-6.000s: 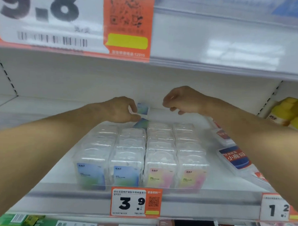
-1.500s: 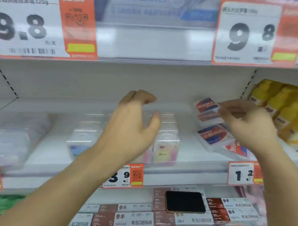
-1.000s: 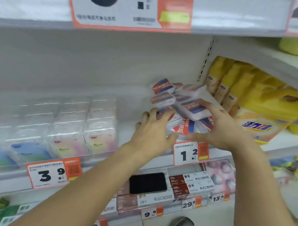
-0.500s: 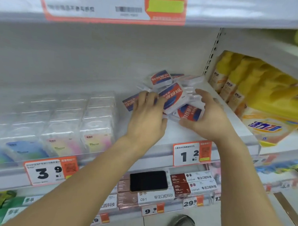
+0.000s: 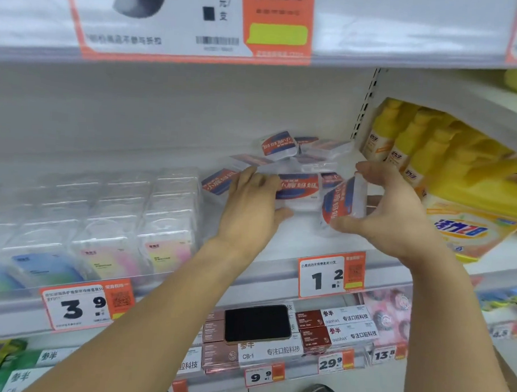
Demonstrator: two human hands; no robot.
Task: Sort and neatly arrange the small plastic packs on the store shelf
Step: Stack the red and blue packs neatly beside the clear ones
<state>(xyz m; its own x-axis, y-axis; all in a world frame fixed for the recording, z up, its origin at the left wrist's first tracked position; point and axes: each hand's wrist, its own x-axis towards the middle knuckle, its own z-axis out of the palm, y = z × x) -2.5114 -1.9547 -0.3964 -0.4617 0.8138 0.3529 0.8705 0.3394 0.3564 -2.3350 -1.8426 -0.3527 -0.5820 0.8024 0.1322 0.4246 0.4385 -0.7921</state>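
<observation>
Since a moment ago the right hand (image 5: 381,207) has tipped one red-and-blue pack (image 5: 340,204) upright, gripped between thumb and fingers (image 5: 368,174), while the left hand (image 5: 251,201) lies flat with straight fingers on the loose heap of packs (image 5: 296,185), which could slide off the shelf (image 5: 278,250) if nudged.

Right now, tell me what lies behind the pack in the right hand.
Behind the upright pack pinched in the right hand lies a loose heap of red-and-blue packs on the shelf. The left hand covers part; how deep it reaches is hidden.

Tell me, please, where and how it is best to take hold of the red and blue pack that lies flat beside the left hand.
Probably by its two short ends, from above and the front. The flat pack lies label-up, with the left hand on its left end and an upright pack in the right hand close on its right.
</observation>
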